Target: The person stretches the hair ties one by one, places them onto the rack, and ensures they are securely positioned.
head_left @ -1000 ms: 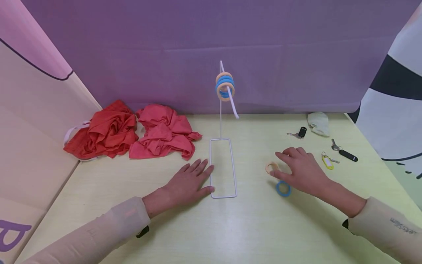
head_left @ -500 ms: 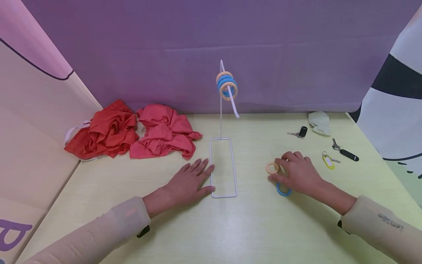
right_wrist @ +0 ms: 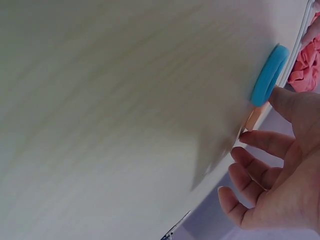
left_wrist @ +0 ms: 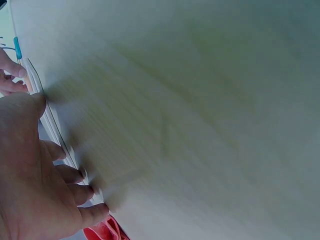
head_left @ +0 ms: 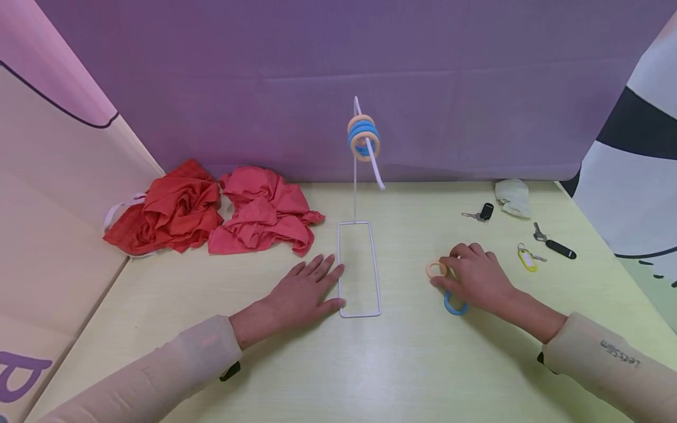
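In the head view, my left hand (head_left: 301,294) lies flat with fingers spread. Its fingertips and thumb touch the left side of the white wire stand's base (head_left: 379,282). My right hand (head_left: 476,279) pinches a beige ring (head_left: 431,270) on the table between thumb and index finger. Just below that hand lies a blue ring (head_left: 449,304), partly hidden by it. The right wrist view shows the blue ring (right_wrist: 267,77) close to the thumb, with a sliver of the beige ring (right_wrist: 253,119) behind. Beige and blue rings (head_left: 364,136) hang on the stand's upper arm (head_left: 376,171).
Crumpled red cloth (head_left: 180,205) and pink cloth (head_left: 261,211) lie at the back left. At the right are a key with black tag (head_left: 486,211), another black-tagged key (head_left: 559,249), a yellow-tagged key (head_left: 527,258) and a whitish cloth (head_left: 513,198). A purple curtain (head_left: 238,117) hangs behind.
My right hand has come down and left, its fingers closing on the beige ring. The hung rings swayed slightly. The left hand stays in place.
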`<state>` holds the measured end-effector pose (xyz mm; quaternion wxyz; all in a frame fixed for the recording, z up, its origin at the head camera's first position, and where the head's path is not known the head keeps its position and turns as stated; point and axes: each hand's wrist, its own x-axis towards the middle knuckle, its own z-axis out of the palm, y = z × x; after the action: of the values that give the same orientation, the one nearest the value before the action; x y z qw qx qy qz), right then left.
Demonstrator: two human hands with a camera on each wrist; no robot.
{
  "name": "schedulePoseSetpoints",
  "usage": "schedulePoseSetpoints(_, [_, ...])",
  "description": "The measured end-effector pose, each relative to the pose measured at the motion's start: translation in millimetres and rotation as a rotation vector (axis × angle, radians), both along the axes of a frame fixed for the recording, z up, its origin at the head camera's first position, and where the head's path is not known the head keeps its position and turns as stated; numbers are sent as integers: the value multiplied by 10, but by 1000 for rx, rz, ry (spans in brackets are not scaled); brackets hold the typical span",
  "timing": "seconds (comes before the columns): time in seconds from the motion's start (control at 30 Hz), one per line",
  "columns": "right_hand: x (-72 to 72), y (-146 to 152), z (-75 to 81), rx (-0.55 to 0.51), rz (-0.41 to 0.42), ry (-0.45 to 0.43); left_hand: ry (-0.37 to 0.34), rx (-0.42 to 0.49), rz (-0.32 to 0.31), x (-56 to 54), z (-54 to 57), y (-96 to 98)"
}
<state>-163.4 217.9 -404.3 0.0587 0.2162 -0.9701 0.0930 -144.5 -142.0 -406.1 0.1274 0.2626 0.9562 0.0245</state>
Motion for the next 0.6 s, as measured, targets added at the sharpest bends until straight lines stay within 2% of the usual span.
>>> schedulePoseSetpoints(0.47, [-66,-20,-30,-27,61,61,6,-14,-2,-7,-6,0])
schedulePoseSetpoints(0.6, [-62,-25,-37,-49,80,104,8,-13,-4,-7,-8,-2])
